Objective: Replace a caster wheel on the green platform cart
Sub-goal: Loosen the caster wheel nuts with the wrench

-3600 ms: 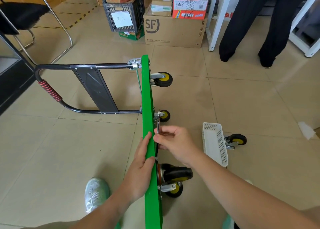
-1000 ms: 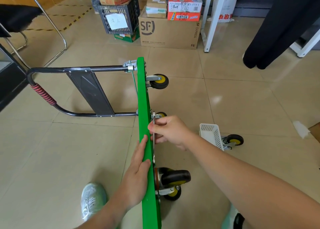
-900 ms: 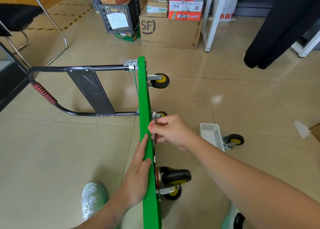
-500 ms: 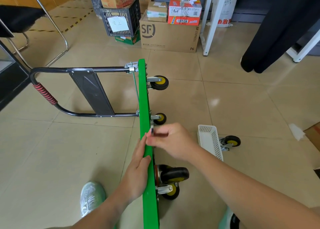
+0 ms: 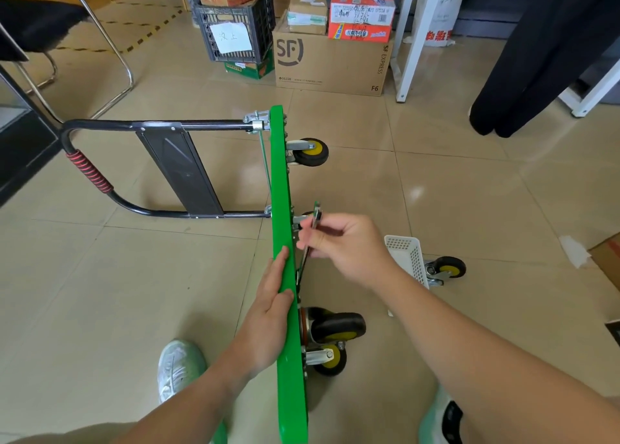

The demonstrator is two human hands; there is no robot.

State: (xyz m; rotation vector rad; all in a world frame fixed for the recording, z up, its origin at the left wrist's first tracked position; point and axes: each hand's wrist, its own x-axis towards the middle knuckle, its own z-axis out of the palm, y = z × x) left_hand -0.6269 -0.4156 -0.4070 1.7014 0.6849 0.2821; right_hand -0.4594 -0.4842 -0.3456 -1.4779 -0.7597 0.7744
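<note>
Green platform cart [image 5: 281,182] stood on edge on floor, wheels facing right. L hand [image 5: 268,312] lay flat on its upper edge, fingers straight, together. R hand [image 5: 349,249] by underside. White basket [image 5: 407,255] & loose caster wheel [image 5: 448,269] touching, nearby. R fingers clamped on wrench [image 5: 315,213].

Pale mint-green sneakers are worn: the left sneaker [image 5: 179,366] mesh-topped, the right sneaker [image 5: 436,422] partly black.
</note>
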